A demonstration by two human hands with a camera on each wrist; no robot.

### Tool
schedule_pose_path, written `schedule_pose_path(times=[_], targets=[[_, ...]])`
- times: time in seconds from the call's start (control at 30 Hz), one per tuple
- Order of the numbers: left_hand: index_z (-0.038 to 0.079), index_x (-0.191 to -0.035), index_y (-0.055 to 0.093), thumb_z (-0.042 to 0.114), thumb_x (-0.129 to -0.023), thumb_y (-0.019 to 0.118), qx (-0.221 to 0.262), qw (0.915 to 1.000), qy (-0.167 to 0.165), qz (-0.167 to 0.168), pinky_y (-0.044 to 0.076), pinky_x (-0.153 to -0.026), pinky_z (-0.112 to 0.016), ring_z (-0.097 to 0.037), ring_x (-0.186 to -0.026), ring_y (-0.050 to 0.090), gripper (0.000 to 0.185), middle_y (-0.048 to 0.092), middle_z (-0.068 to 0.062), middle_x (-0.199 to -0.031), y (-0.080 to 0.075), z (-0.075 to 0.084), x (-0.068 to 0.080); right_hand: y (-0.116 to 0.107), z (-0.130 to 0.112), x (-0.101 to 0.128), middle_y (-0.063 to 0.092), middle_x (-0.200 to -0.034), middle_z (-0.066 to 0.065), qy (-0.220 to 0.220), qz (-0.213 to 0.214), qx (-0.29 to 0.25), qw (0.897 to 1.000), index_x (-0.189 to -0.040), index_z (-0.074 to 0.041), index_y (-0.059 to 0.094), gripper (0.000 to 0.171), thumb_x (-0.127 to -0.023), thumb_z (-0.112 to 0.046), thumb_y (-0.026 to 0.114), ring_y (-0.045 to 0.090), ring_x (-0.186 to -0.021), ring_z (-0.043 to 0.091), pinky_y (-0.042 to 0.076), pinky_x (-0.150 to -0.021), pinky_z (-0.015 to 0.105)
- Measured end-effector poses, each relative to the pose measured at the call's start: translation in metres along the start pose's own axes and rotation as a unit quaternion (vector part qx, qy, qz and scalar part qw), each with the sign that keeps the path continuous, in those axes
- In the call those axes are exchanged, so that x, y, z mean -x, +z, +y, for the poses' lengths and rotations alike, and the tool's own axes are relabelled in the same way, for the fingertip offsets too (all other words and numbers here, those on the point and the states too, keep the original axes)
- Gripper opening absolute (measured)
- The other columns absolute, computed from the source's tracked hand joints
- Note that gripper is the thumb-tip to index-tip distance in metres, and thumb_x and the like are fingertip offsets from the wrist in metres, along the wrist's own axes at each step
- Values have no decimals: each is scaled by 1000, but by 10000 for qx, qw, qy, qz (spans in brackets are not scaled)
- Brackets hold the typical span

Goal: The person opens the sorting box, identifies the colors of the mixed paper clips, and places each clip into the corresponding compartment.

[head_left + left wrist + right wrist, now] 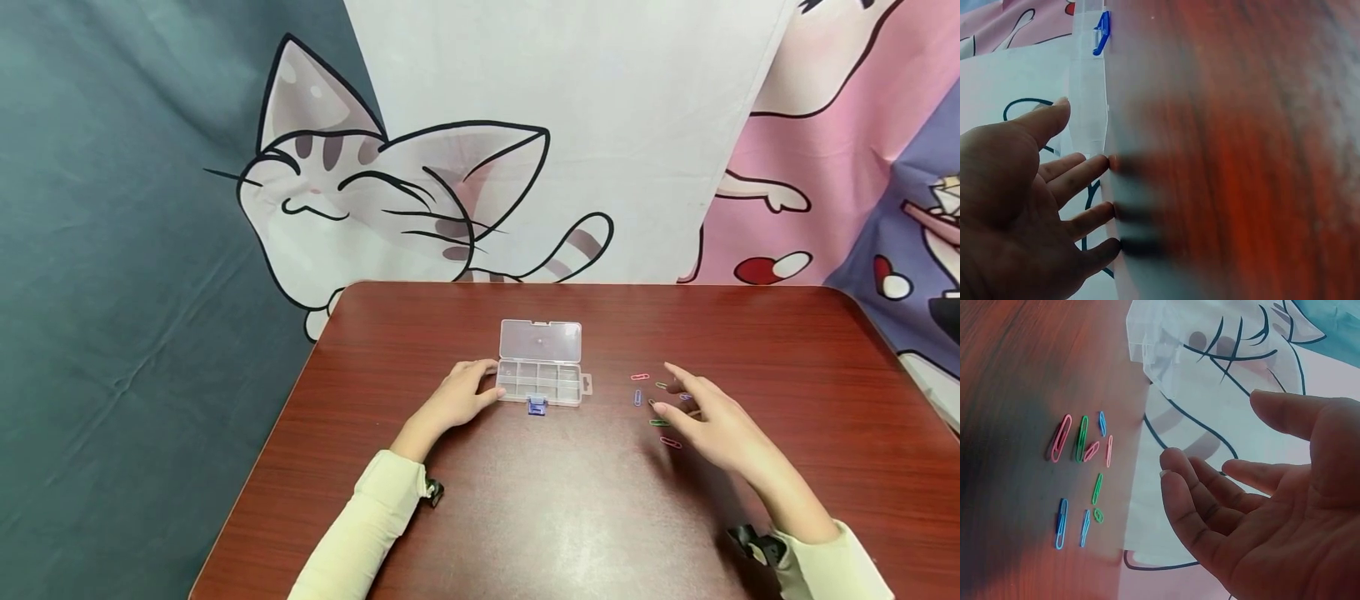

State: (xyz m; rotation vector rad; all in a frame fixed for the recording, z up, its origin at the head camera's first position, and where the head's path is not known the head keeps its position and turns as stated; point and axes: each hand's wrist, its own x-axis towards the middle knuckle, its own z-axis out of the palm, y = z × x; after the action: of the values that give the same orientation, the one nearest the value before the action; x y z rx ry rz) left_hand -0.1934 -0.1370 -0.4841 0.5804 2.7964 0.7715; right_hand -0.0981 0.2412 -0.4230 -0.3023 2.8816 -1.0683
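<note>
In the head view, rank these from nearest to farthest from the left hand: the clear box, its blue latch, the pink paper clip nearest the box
1. Clear box: the left hand touches its left end.
2. Blue latch: on the box's front edge, right of the hand.
3. Pink paper clip: beyond the box's right end, near the right hand.

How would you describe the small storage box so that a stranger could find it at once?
Start at the dark red table. Near its middle, by the left hand, lies the clear plastic organizer box with its lid open. Its divided compartments and blue clasp separate it from the coloured paper clips scattered to its right.
</note>
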Motion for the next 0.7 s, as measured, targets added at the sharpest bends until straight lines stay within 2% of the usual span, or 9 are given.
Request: schedule_pose_path(times=[0.17, 0.47, 0.57, 0.7], targets=[[8, -147, 50, 36, -102, 62, -44, 9999, 113, -43, 32, -118, -47, -34, -143, 39, 54, 56, -7, -147, 1, 1, 0, 0, 2, 1, 59, -130, 25, -27, 19, 73, 10000, -153, 0, 38, 66, -100, -28, 66, 67, -105, 36, 53, -91, 55], [9, -147, 50, 36, -101, 63, -51, 9999, 61, -116, 30, -119, -49, -39, -144, 37, 55, 57, -7, -147, 1, 6, 0, -1, 5, 4, 59, -130, 23, 3, 77, 132, 9999, -152, -1, 39, 66, -100, -29, 67, 68, -104, 35, 53, -89, 52], [9, -146, 51, 37, -101, 64, -59, 9999, 84, -67, 31, -118, -51, -41, -144, 37, 55, 58, -8, -145, 2, 7, 2, -1, 7, 6, 58, -131, 22, -12, 107, 171, 9998, -152, -1, 40, 65, -100, -28, 67, 67, -105, 34, 53, -88, 47], [10, -145, 52, 38, -99, 65, -51, 9999, 99, 9, 31, -117, -53, -42, -143, 38, 55, 59, -6, -144, 3, 8, 4, -2, 11, 7, 59, -130, 21, -106, 226, 125, 9996, -151, -1, 41, 63, -99, -25, 68, 67, -104, 34, 53, -85, 32]])
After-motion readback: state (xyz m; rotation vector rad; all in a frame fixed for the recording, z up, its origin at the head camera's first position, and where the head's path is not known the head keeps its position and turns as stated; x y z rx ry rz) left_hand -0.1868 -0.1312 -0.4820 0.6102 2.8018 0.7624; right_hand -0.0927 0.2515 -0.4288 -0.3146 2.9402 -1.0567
